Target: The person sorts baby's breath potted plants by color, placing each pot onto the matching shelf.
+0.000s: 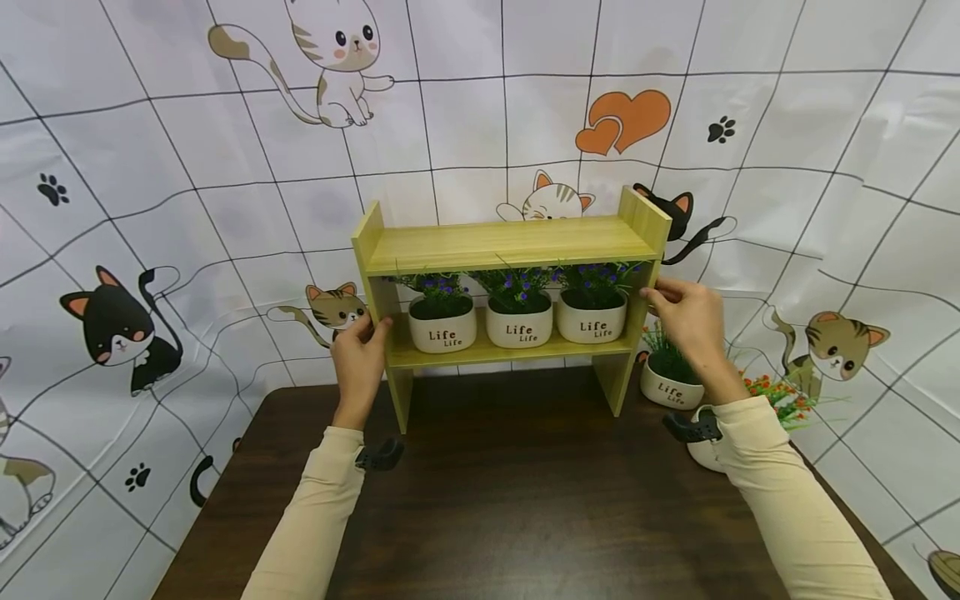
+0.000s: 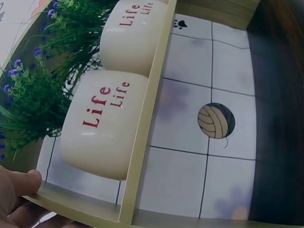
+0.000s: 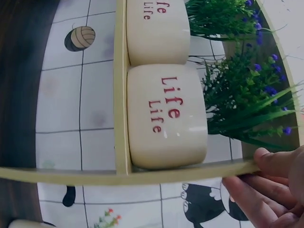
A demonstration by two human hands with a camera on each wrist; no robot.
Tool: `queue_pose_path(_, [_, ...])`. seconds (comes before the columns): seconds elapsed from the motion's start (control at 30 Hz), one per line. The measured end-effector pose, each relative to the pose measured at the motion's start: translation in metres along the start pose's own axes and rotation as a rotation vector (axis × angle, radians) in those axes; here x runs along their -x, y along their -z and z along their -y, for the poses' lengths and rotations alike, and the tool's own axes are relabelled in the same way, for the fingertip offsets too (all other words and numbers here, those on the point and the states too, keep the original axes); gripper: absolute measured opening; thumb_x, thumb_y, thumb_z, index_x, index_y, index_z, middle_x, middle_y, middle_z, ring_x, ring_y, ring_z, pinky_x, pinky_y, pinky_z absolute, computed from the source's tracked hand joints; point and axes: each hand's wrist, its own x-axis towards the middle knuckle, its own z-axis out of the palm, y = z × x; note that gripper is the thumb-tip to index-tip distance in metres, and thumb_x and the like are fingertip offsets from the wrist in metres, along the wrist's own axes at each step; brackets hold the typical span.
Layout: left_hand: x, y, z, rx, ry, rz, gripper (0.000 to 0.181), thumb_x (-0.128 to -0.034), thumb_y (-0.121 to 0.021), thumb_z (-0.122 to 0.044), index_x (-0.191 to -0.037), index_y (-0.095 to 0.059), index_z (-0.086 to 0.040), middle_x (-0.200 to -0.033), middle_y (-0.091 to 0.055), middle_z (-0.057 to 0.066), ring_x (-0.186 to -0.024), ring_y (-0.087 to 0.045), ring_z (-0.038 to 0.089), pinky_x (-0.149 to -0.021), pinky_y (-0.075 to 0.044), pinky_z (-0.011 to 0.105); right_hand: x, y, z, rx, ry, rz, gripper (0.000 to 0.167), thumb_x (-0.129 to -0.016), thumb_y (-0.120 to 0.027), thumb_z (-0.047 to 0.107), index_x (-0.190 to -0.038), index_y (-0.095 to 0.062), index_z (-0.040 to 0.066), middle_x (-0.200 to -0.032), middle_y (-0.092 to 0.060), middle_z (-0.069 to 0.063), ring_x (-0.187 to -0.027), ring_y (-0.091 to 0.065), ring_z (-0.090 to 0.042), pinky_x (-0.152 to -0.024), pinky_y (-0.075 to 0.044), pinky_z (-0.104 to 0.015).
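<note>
A light wooden two-tier shelf (image 1: pixel 517 242) stands at the back of the dark table. On its lower board sit three cream pots lettered "Life", the left pot (image 1: pixel 442 332), the middle pot (image 1: pixel 519 325) and the right pot (image 1: pixel 592 321), each with purple-flowered greenery. My left hand (image 1: pixel 360 358) grips the shelf's left side panel, its thumb on the inner face in the left wrist view. At the other end, my right hand (image 1: pixel 688 321) pinches the right side panel between thumb and fingers, as the right wrist view (image 3: pixel 270 190) also shows.
Right of the shelf stands another "Life" pot (image 1: pixel 671 387) with greenery. Nearer, a pot with orange flowers (image 1: pixel 780 398) is partly hidden behind my right forearm. A white gridded cloth with cat pictures (image 1: pixel 465 125) hangs behind the dark brown table (image 1: pixel 517 500).
</note>
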Motion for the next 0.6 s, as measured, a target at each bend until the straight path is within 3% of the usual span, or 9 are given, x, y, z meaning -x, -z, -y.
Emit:
queue_pose_path(0.1, [0.000,0.000,0.000,0.009,0.007,0.004,0.024,-0.1025,-0.073,-0.013,-0.121,-0.079,0.002,-0.111,-0.079,0.025,-0.104,-0.078,0.040,-0.087,-0.061,0.058,0.002,0.010,-0.001,-0.074,-0.037,0.037,0.031,-0.107,-0.067,0.017,-0.123,-0.076,-0.008,-0.108,-0.077,-0.029,-0.068,-0.074,0.003,-0.061,-0.053,-0.007])
queue_pose_path(0.17, [0.000,0.000,0.000,0.008,0.011,0.001,0.024,-0.1023,-0.073,-0.013,-0.121,-0.079,0.001,-0.111,-0.079,0.025,-0.104,-0.078,0.040,-0.087,-0.062,0.058,0.005,0.018,-0.002,-0.100,-0.051,0.053,0.033,-0.108,-0.064,0.018,-0.122,-0.075,-0.010,-0.105,-0.078,-0.030,-0.063,-0.066,0.014,-0.060,-0.057,-0.012])
queue_pose_path(0.37, [0.002,0.002,-0.002,-0.005,0.035,-0.002,0.026,-0.1018,-0.074,-0.014,-0.124,-0.079,-0.001,-0.113,-0.079,0.023,-0.103,-0.079,0.036,-0.083,-0.062,0.043,0.016,0.049,-0.014,-0.001,-0.048,0.029,0.038,-0.109,-0.062,0.029,-0.120,-0.077,-0.004,-0.084,-0.080,-0.023,-0.049,-0.063,0.006,-0.047,-0.052,-0.017])
queue_pose_path(0.47, [0.002,0.002,-0.002,0.000,0.045,0.002,0.028,-0.1017,-0.074,-0.014,-0.126,-0.078,-0.001,-0.115,-0.079,0.023,-0.105,-0.079,0.036,-0.084,-0.062,0.039,0.023,0.065,-0.022,0.065,-0.066,0.021,0.039,-0.108,-0.063,0.033,-0.120,-0.078,-0.001,-0.067,-0.077,0.002,-0.045,-0.059,0.005,-0.041,-0.041,-0.021])
queue_pose_path(0.6, [0.001,0.002,-0.002,0.006,0.049,0.003,0.029,-0.1015,-0.074,-0.014,-0.127,-0.077,-0.001,-0.117,-0.079,0.022,-0.107,-0.078,0.035,-0.084,-0.061,0.034,0.030,0.087,-0.030,0.161,-0.057,-0.003,0.039,-0.107,-0.064,0.038,-0.117,-0.079,0.003,-0.054,-0.060,0.032,-0.042,-0.051,-0.001,-0.042,-0.030,-0.026])
